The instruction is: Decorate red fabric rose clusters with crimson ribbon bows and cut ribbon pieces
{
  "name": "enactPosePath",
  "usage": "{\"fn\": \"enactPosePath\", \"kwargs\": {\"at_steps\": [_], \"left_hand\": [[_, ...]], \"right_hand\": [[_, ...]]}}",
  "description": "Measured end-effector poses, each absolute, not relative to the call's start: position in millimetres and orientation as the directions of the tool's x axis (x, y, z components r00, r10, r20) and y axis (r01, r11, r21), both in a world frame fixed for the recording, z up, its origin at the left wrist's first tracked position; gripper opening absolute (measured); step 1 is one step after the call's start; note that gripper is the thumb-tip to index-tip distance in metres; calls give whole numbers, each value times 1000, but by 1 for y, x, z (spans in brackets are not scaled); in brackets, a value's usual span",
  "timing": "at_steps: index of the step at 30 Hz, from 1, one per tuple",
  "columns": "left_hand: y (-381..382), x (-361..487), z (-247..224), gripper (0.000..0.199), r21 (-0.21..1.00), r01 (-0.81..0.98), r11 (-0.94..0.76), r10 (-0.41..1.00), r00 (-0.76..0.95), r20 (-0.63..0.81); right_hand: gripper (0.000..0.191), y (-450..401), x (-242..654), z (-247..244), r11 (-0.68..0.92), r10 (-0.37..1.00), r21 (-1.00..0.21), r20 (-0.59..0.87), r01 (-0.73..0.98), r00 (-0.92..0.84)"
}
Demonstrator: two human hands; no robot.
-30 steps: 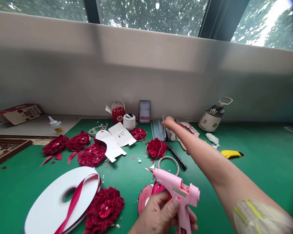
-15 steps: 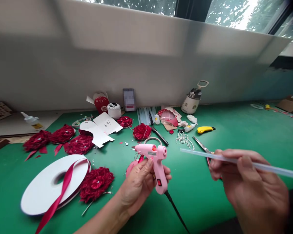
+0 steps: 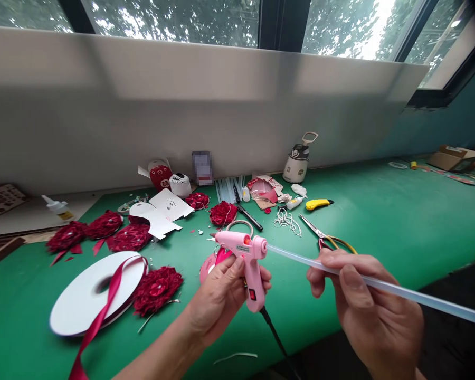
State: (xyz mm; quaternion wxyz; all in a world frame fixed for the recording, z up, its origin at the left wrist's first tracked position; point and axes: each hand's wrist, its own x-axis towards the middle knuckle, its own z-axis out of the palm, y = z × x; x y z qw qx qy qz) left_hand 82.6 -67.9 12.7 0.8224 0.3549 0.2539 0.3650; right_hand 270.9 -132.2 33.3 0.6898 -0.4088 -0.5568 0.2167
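My left hand is wrapped round the handle of a pink hot glue gun, whose nozzle points left and whose black cord hangs down. Between the thumb and fingers of my right hand runs a long translucent glue stick. Its far tip meets the round rear opening of the gun; how deep it sits I cannot tell. Behind my right fingers lie scissors with a yellow and red handle. A pink round piece is partly hidden behind my left hand.
On the left are a white ribbon spool and several dark red fabric flowers. White paper cutouts, more glue sticks, a black marker, white cord, a yellow cutter and a bottle stand or lie farther back.
My right hand has brought the glue stick left, from apart from the gun to its rear end. The view has tilted up and shifted right. My left hand still grips the glue gun.
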Motion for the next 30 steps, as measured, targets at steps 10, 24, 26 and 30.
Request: {"fn": "enactPosePath", "kwargs": {"at_steps": [10, 24, 26, 30], "left_hand": [[-83, 84, 17, 23, 787, -392, 476, 758, 637, -142], [-95, 85, 21, 23, 887, -294, 355, 771, 629, -101], [-96, 86, 20, 24, 873, -303, 383, 774, 621, -124], [-93, 89, 20, 26, 844, -339, 415, 793, 590, -153]], "right_hand": [[24, -136, 265, 33, 614, 747, -763, 645, 202, 162], [24, -138, 248, 15, 536, 816, -842, 498, -62, 293], [24, -137, 247, 14, 526, 827, -845, 482, -96, 289], [25, -135, 245, 9, 478, 856, -861, 414, -171, 308]]}}
